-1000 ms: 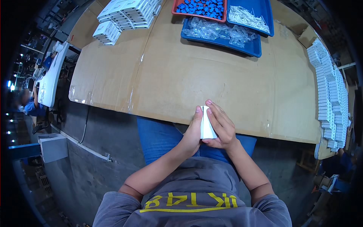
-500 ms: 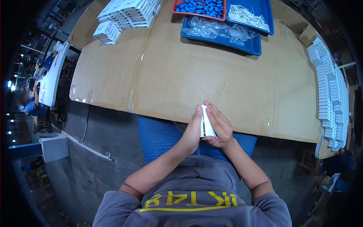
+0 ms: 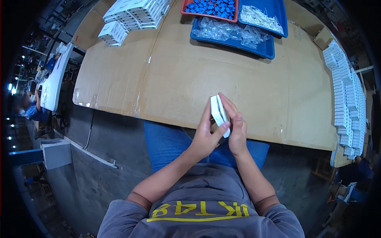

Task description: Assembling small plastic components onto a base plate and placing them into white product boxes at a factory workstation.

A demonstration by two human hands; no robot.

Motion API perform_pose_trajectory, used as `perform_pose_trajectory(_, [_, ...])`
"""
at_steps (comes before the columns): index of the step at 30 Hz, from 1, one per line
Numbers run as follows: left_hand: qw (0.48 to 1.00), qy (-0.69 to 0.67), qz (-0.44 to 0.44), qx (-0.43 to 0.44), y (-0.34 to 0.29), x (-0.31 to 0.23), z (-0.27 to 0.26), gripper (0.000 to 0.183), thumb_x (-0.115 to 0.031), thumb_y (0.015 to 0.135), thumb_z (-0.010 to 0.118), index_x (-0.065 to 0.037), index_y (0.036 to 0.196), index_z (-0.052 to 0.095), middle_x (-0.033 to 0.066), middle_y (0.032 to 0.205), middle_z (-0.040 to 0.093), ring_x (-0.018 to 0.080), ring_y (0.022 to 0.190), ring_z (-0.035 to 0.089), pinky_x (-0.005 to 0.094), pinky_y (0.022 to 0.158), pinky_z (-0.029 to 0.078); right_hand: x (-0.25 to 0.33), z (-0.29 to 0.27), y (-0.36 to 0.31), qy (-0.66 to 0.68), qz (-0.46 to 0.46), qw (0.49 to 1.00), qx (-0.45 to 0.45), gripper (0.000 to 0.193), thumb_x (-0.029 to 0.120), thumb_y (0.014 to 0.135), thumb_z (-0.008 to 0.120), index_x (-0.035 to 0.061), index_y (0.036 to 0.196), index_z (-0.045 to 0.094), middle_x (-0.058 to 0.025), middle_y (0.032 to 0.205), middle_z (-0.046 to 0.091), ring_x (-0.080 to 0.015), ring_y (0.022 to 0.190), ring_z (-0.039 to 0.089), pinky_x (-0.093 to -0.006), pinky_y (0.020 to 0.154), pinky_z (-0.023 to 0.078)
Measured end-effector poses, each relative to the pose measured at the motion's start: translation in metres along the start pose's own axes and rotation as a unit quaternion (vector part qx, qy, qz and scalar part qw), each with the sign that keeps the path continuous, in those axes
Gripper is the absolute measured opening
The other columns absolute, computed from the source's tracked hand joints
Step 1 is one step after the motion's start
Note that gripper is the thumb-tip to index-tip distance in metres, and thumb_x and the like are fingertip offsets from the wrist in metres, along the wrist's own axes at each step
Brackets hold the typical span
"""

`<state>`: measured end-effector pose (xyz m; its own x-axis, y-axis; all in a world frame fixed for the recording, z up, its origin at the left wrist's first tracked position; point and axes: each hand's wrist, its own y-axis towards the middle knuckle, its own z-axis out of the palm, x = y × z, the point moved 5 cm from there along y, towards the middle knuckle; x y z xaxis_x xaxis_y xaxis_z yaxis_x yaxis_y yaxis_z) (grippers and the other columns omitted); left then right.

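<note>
A small white box (image 3: 219, 113) is held between my two hands, just above the near edge of the cardboard-covered table (image 3: 190, 87). It stands on its narrow side, tilted, with a dark slit along the side facing me. My left hand (image 3: 208, 135) grips it from the left, with the thumb across its near end. My right hand (image 3: 237, 133) presses along its right face, fingers stretched forward and thumb raised near the box. The palms hide much of the box, and I cannot tell what is inside it.
At the far side sit a red tray (image 3: 182, 8) of small blue pieces, a blue tray (image 3: 285, 20) of white pieces and a blue tray (image 3: 238, 46) of clear bags. White boxes (image 3: 135, 14) are stacked far left; more stacks (image 3: 345, 95) line the right. A person (image 3: 35, 111) sits at a white table leftward.
The white box has moved slightly forward and turned in my hands, showing more of its side. My left thumb has come down across its near end.
</note>
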<state>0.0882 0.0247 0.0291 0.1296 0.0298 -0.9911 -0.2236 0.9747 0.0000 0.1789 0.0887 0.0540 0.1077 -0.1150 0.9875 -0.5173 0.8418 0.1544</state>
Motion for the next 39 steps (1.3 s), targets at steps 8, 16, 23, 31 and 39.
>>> perform_pose_trajectory(8, [0.950, -0.234, -0.167, -0.122, 0.003, 0.028, -0.030, 0.062, -0.056, 0.112, 0.034, -0.003, 0.139, 0.049, 0.0094, 0.123, 0.064, 0.0156, 0.107, 0.064, 0.0343, 0.090, 0.057, -0.007, 0.006, -0.008, -0.161, -0.084, 0.978, 0.103, 0.054, 0.008, 0.093, 0.067, -0.0005, 0.145, 0.058, -0.0248, 0.153, 0.052, -0.0379, 0.139, 0.056, -0.0420, 0.113, 0.046])
perform_pose_trajectory(16, [0.959, -0.138, -0.179, -0.174, 0.001, 0.031, -0.027, 0.064, -0.058, 0.111, 0.038, -0.009, 0.152, 0.036, 0.0083, 0.120, 0.058, 0.0149, 0.105, 0.061, 0.0319, 0.087, 0.055, -0.016, 0.009, -0.007, -0.253, -0.189, 0.945, 0.079, 0.048, 0.006, 0.091, 0.069, -0.0051, 0.137, 0.063, -0.0259, 0.130, 0.069, -0.0396, 0.119, 0.069, -0.0413, 0.098, 0.058])
perform_pose_trajectory(23, [0.948, -0.166, -0.179, -0.204, 0.001, 0.027, -0.021, 0.046, -0.047, 0.114, 0.038, -0.006, 0.129, 0.053, 0.0015, 0.100, 0.055, 0.0083, 0.087, 0.049, 0.0258, 0.078, 0.046, -0.026, 0.010, -0.012, -0.283, -0.159, 0.942, 0.081, 0.046, 0.005, 0.095, 0.066, -0.0054, 0.139, 0.061, -0.0263, 0.122, 0.072, -0.0338, 0.090, 0.076, -0.0387, 0.076, 0.062])
perform_pose_trajectory(31, [0.953, -0.132, -0.171, -0.210, -0.003, 0.033, -0.027, 0.056, -0.058, 0.110, 0.039, -0.005, 0.122, 0.056, 0.0036, 0.100, 0.062, 0.0095, 0.086, 0.061, 0.0261, 0.071, 0.052, -0.022, 0.018, -0.016, -0.296, -0.232, 0.925, 0.046, 0.041, 0.007, 0.101, 0.055, -0.0088, 0.139, 0.060, -0.0244, 0.098, 0.073, -0.0303, 0.067, 0.070, -0.0389, 0.064, 0.057])
perform_pose_trajectory(39, [0.947, -0.149, -0.176, -0.224, -0.005, 0.024, -0.024, 0.056, -0.056, 0.111, 0.040, -0.004, 0.119, 0.057, 0.0029, 0.097, 0.062, 0.0088, 0.083, 0.059, 0.0251, 0.069, 0.051, -0.019, 0.020, -0.021, -0.344, -0.215, 0.911, 0.069, 0.043, 0.005, 0.098, 0.059, -0.0136, 0.137, 0.058, -0.0296, 0.125, 0.070, -0.0355, 0.094, 0.077, -0.0387, 0.073, 0.063])
